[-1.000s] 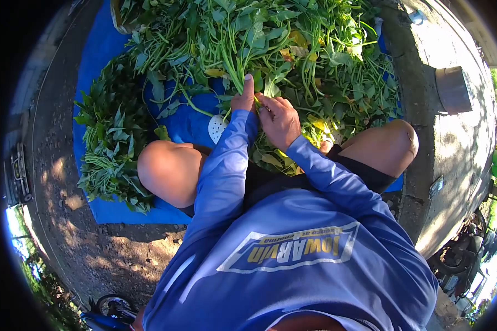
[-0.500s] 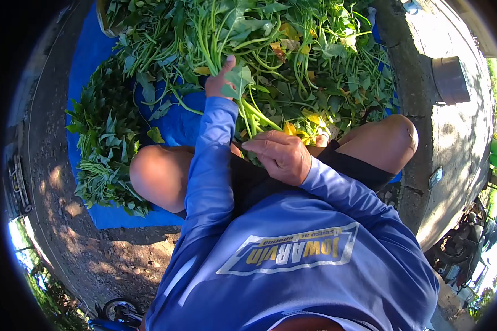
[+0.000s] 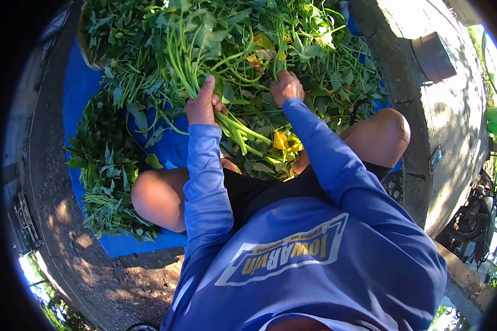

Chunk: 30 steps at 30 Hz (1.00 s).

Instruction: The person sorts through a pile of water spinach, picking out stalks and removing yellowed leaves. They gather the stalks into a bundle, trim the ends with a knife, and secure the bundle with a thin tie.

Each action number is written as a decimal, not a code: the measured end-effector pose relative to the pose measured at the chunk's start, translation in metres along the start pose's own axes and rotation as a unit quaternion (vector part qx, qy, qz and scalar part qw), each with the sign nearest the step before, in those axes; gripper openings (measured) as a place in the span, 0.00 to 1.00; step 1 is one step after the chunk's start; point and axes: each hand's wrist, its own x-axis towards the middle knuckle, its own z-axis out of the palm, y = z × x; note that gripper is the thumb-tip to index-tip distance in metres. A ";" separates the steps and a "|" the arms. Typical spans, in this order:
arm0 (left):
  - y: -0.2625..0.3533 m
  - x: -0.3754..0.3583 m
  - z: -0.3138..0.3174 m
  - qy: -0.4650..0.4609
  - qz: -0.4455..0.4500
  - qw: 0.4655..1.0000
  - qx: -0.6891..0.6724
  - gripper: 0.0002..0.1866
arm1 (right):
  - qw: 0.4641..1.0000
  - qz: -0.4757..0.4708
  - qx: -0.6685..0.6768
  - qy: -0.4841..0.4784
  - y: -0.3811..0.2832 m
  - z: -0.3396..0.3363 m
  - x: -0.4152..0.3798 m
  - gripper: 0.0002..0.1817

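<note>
My left hand (image 3: 205,105) is closed around a bunch of long-stemmed leafy greens (image 3: 234,131). The cut stem ends point toward my lap, and the leaves spread away from me. To the right, my right hand (image 3: 287,88) reaches into the big heap of loose greens (image 3: 326,60), its fingers closed around green stems there. Its fingertips are partly hidden among the leaves. Yellowed leaves (image 3: 281,142) lie below the held stems, near my feet.
A blue tarp (image 3: 83,71) lies under the greens. On its left sits a stack of bundled greens (image 3: 107,165). A concrete ledge (image 3: 403,110) runs along the right, with a grey pipe-like cylinder (image 3: 433,58) on it. My bent knees (image 3: 160,198) frame the work area.
My right hand has moved from beside the held stems, away from me, into the heap. My left hand still grips the bunch, slightly lower and to the left. The view has shifted a little.
</note>
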 end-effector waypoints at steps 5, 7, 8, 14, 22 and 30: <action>-0.023 0.001 -0.009 -0.009 -0.017 1.000 0.019 0.21 | 0.998 -0.042 0.001 0.039 0.004 0.006 0.015 0.15; -0.026 0.004 -0.013 -0.003 -0.014 1.000 0.017 0.21 | 0.994 -0.072 0.072 0.030 0.014 0.005 0.027 0.16; -0.026 0.007 -0.013 0.002 -0.011 1.000 0.019 0.21 | 0.988 -0.055 0.141 -0.016 0.010 -0.010 0.023 0.16; -0.041 0.017 -0.015 0.005 0.046 0.997 0.065 0.23 | 0.969 -0.024 0.241 -0.051 -0.011 -0.088 0.002 0.23; -0.034 0.008 -0.003 0.013 0.045 0.998 0.037 0.22 | 0.940 -0.170 0.276 0.110 -0.044 -0.139 -0.040 0.17; -0.043 0.009 -0.009 -0.062 -0.034 0.988 0.134 0.39 | 0.938 -0.282 0.200 -0.037 -0.066 -0.084 -0.078 0.17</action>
